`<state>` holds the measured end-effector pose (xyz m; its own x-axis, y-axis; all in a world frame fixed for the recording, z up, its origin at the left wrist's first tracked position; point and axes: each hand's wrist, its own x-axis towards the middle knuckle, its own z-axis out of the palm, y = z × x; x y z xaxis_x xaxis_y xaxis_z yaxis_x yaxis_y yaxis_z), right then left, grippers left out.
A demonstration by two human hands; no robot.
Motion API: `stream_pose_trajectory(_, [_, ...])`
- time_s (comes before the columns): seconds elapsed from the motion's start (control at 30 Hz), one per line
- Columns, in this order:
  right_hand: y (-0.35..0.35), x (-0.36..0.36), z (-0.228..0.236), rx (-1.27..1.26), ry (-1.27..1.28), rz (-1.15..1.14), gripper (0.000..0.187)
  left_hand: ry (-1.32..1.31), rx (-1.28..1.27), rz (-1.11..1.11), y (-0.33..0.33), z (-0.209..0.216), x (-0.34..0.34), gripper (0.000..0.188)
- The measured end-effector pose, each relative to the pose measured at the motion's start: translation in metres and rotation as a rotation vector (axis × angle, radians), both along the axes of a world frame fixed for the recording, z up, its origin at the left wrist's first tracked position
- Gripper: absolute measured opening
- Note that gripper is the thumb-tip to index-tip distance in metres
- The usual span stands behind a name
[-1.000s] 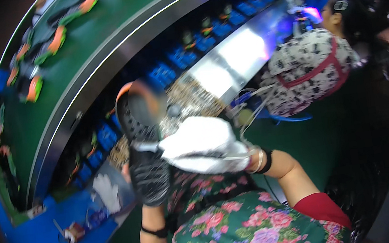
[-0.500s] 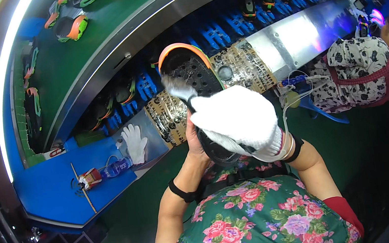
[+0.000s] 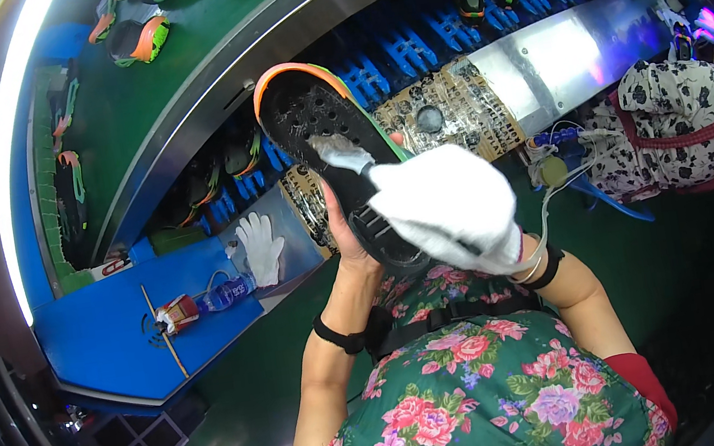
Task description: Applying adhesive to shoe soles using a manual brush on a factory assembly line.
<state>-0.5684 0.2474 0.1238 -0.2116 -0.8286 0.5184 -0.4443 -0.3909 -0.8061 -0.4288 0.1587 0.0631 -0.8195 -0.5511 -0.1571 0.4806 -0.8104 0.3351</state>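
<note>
My bare left hand [image 3: 344, 232] is wrapped around a long black shoe sole [image 3: 290, 109] from beneath, its thumb along one side and fingertips showing at the other. Small round holes dot the sole's black inner face, and an orange and green rim borders its far end. In a white knit glove, my right hand [image 3: 454, 200] is closed on a brush [image 3: 337, 149]. The pale bristles rest against the middle of the sole's inner face; most of the handle is hidden by the glove. The sole tilts with its orange end up and to the left.
Ahead runs a line of blue racks [image 3: 413, 53] holding several dark shoe parts. A metal ledge covered with brown tape [image 3: 487, 109] lies before it. On the blue table [image 3: 106, 322] at left are a bottle [image 3: 226, 294] and a spare glove [image 3: 260, 244]. A co-worker [image 3: 681, 123] sits at right.
The sole has shifted a little left and now lies more open to view. The brush has moved slightly down and right, further along the inner face. Both hands keep their holds.
</note>
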Motion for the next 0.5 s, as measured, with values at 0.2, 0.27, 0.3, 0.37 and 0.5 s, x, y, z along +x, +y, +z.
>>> stream_pose_trajectory(0.2, [0.000, 0.000, -0.004, -0.062, -0.114, -0.005, 0.032, 0.052, 0.044, 0.091, -0.009, 0.006, -0.009, 0.087])
stream_pose_trajectory(0.27, [-0.001, -0.002, -0.002, -0.090, -0.024, -0.034, 0.030, 0.050, 0.105, 0.200, -0.010, 0.007, -0.012, 0.087])
stream_pose_trajectory(0.3, [-0.003, -0.001, 0.000, -0.136, 0.029, -0.081, 0.030, 0.054, 0.130, 0.207, -0.013, 0.008, -0.013, 0.087])
stream_pose_trajectory(0.37, [-0.004, 0.000, 0.002, -0.085, 0.142, 0.035, 0.033, 0.236, 0.092, -0.010, -0.020, 0.011, -0.014, 0.092])
stream_pose_trajectory(0.5, [-0.003, -0.001, 0.004, -0.105, -0.146, 0.050, 0.036, 0.311, 0.082, 0.034, -0.029, 0.012, -0.021, 0.094])
